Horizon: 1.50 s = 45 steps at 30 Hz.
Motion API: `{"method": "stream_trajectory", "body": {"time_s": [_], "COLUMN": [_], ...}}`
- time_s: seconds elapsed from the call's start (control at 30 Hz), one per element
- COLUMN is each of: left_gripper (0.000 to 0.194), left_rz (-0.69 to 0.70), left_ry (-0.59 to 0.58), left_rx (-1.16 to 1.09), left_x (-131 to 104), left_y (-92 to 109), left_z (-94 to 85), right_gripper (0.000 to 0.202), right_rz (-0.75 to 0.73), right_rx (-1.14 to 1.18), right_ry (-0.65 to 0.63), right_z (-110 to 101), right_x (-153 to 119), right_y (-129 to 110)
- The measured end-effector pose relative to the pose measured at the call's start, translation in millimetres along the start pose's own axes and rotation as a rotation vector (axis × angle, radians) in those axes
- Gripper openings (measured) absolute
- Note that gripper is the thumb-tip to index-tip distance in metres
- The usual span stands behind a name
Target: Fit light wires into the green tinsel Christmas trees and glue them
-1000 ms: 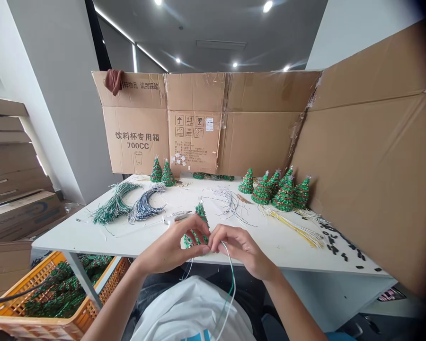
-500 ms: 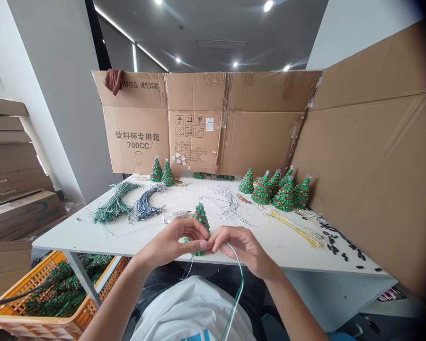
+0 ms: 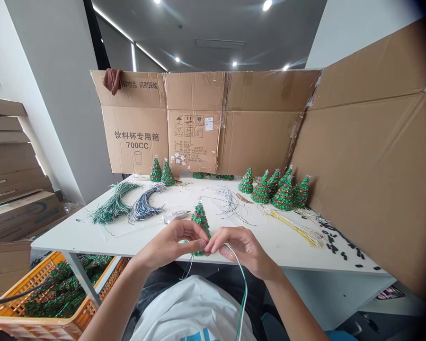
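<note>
My left hand (image 3: 186, 240) and my right hand (image 3: 239, 246) meet fingertip to fingertip above the table's front edge. A green and a white wire (image 3: 242, 272) come out of my right hand's pinch and hang down in a loop over my lap. My left fingers are closed around the near side of a small green tinsel Christmas tree (image 3: 200, 217) with a silver star, or on wire ends there; the fingers hide which. Thin wire ends (image 3: 189, 267) dangle below my left hand.
Bundles of green wires (image 3: 115, 203) and blue wires (image 3: 145, 204) lie left, beside a glue gun (image 3: 175, 216). Several finished trees (image 3: 284, 192) stand right, near yellow wires (image 3: 298, 227) and black bits (image 3: 335, 241). Cardboard walls (image 3: 195, 94) enclose the table; an orange crate (image 3: 81, 310) sits below left.
Both hands stay together in nearly the same place, the fingertips shifting slightly left. The hanging wire loop has swung a little to the right.
</note>
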<state>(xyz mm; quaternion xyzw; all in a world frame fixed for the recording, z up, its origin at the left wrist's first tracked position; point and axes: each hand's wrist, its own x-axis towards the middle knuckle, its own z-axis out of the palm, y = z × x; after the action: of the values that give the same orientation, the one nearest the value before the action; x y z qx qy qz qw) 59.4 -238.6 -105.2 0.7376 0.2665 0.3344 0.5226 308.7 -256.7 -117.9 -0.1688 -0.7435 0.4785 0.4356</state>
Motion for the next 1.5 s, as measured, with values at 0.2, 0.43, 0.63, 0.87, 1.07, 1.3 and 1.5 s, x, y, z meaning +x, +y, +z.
{"method": "stream_trajectory", "body": {"time_s": [0.2, 0.43, 0.63, 0.87, 1.07, 1.3, 1.5], "left_gripper": [0.024, 0.023, 0.013, 0.01, 0.011, 0.022, 0.019], "left_rz": [0.015, 0.018, 0.057, 0.094, 0.13, 0.252, 0.331], "left_ry": [0.019, 0.031, 0.06, 0.178, 0.273, 0.448, 0.485], "left_rx": [0.046, 0.148, 0.245, 0.386, 0.493, 0.685, 0.771], "left_x": [-2.1, -2.1, -4.4, -4.9, -0.8, 4.2, 4.6], "left_y": [3.3, 7.1, 8.8, 8.5, 3.4, -8.2, -8.8], "left_z": [2.1, 3.2, 7.3, 13.5, 15.6, 17.4, 16.3], "right_gripper": [0.017, 0.019, 0.018, 0.017, 0.02, 0.022, 0.017], "right_rz": [-0.003, 0.003, 0.027, 0.022, 0.061, 0.088, 0.067], "right_rx": [0.046, 0.019, 0.046, 0.026, -0.047, -0.055, -0.067], "right_ry": [0.014, -0.002, -0.017, 0.008, 0.098, 0.156, 0.118], "right_z": [1.3, 1.3, 1.2, 0.4, 1.7, 8.1, 2.4], "right_x": [0.7, 1.2, 1.2, 2.0, 4.0, 6.0, 2.7], "right_y": [0.2, -1.4, -1.3, 2.6, 3.4, 5.5, 3.0]}}
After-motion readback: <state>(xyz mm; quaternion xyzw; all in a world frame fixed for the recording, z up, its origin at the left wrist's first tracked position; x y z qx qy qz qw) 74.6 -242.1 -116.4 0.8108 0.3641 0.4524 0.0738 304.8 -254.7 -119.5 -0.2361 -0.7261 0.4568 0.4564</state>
